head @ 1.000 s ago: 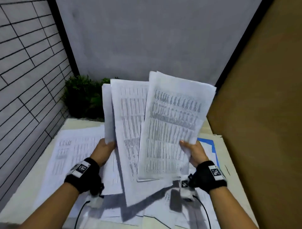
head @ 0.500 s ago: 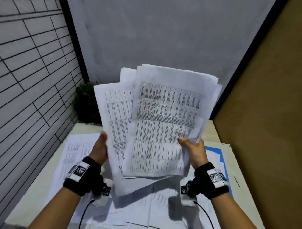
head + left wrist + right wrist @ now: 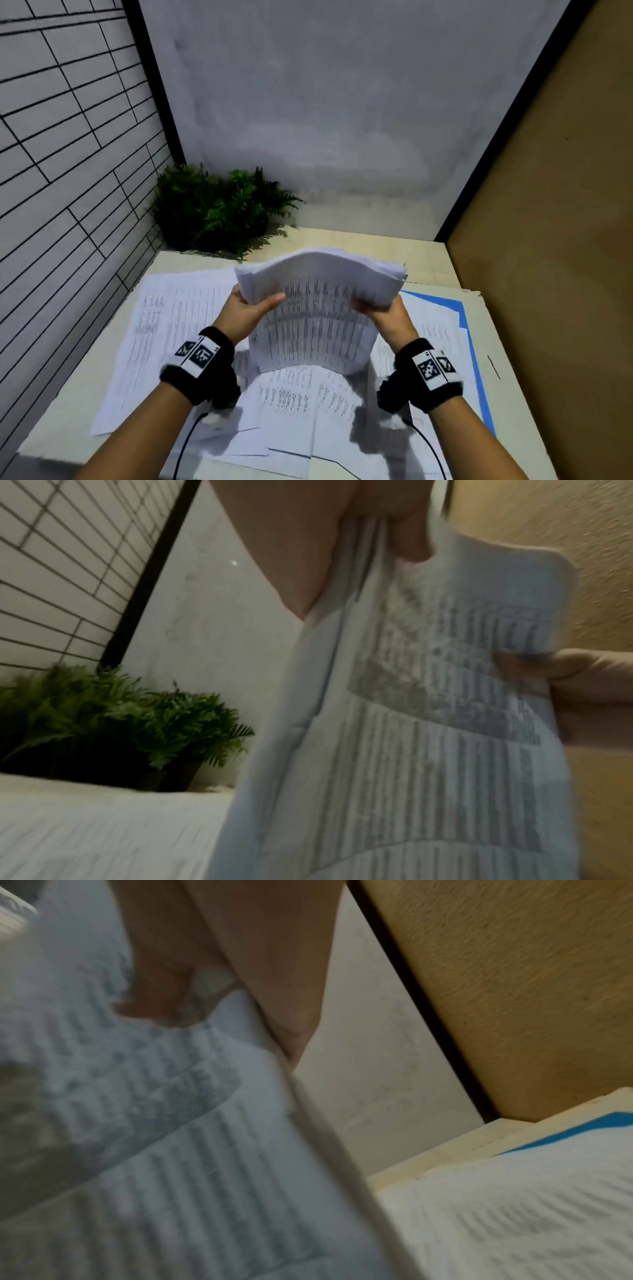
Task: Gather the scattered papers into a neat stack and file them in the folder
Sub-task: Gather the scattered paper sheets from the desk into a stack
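Holding, head view: both hands lift a bundle of printed sheets (image 3: pixel 318 308) upright above the desk (image 3: pixel 442 274), its top edge bowed over away from the wearer.
Left hand, head view: the left hand (image 3: pixel 245 310) is clamped on the bundle's left edge, thumb on the near face.
Right hand, head view: the right hand (image 3: pixel 385 313) is clamped on the bundle's right edge.
Loose papers, head view: more printed papers (image 3: pixel 164 329) lie scattered flat over the desk beneath and around the bundle.
Folder, head view: a blue folder (image 3: pixel 471 339) lies on the desk at the right, mostly covered by sheets, only its edge showing.
Surroundings, head view: a green fern plant (image 3: pixel 219 205) stands at the far left corner of the desk, against a tiled wall (image 3: pixel 68 144); a brown board (image 3: pixel 548 222) rises on the right.
Left wrist view: blurred; the thumb (image 3: pixel 407 534) presses the sheets (image 3: pixel 428 723), and fingers of the other hand (image 3: pixel 582 674) pinch the far edge; the plant (image 3: pixel 120 718) sits behind.
Right wrist view: blurred; the thumb (image 3: pixel 161 988) lies on the printed face (image 3: pixel 171 1123); loose sheets (image 3: pixel 514 1204) cover the blue folder's corner (image 3: pixel 582 1130) at the lower right.
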`<action>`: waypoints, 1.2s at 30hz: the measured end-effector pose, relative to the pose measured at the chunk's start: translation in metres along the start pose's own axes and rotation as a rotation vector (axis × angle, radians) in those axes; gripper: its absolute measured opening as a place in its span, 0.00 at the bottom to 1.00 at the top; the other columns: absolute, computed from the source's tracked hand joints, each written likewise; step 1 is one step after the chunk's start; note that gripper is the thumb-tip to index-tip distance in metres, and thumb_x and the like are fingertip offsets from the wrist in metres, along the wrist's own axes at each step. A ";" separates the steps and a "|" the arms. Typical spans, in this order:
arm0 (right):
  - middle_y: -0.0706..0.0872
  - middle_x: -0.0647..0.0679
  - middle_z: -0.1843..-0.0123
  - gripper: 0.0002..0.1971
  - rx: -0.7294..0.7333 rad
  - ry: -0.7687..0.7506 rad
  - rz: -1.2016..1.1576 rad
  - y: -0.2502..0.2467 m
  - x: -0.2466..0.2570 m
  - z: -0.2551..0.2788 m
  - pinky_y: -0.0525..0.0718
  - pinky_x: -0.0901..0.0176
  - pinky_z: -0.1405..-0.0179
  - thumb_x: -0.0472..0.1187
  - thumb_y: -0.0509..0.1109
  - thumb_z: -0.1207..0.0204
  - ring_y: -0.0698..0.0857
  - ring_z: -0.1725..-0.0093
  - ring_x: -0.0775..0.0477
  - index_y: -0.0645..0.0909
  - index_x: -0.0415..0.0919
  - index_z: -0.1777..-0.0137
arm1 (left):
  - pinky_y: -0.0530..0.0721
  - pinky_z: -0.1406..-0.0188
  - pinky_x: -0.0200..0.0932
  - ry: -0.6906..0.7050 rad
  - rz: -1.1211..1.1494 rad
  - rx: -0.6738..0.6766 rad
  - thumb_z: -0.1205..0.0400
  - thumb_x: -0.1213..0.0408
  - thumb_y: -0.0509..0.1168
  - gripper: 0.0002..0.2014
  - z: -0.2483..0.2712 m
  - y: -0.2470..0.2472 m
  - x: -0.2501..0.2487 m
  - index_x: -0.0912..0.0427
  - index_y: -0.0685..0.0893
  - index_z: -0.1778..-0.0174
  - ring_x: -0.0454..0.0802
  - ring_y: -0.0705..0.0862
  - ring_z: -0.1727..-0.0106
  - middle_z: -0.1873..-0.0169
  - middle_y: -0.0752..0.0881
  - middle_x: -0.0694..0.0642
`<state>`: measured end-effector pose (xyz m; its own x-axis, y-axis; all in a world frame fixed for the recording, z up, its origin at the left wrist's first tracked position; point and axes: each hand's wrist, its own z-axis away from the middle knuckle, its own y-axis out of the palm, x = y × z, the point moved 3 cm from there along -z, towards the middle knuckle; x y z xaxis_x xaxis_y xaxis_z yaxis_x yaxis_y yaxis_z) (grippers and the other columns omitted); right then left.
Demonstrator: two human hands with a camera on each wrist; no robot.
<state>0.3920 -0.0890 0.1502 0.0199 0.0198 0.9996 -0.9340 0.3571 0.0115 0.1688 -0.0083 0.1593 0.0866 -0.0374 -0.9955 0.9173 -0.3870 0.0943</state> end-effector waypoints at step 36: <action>0.63 0.27 0.26 0.44 -0.586 0.938 0.847 -0.168 -0.134 0.077 0.66 0.32 0.31 0.51 0.77 0.34 0.62 0.26 0.27 0.59 0.33 0.24 | 0.63 0.73 0.42 -0.235 -0.451 -0.335 0.22 0.63 0.66 0.14 -0.002 -0.056 0.059 0.63 0.73 0.71 0.50 0.68 0.75 0.78 0.71 0.57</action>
<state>0.5190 -0.2237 0.0164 -0.0230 0.9524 0.3041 -0.5029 0.2519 -0.8268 0.1233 0.0128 0.0951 -0.3922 -0.1548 -0.9068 0.9193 -0.1025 -0.3801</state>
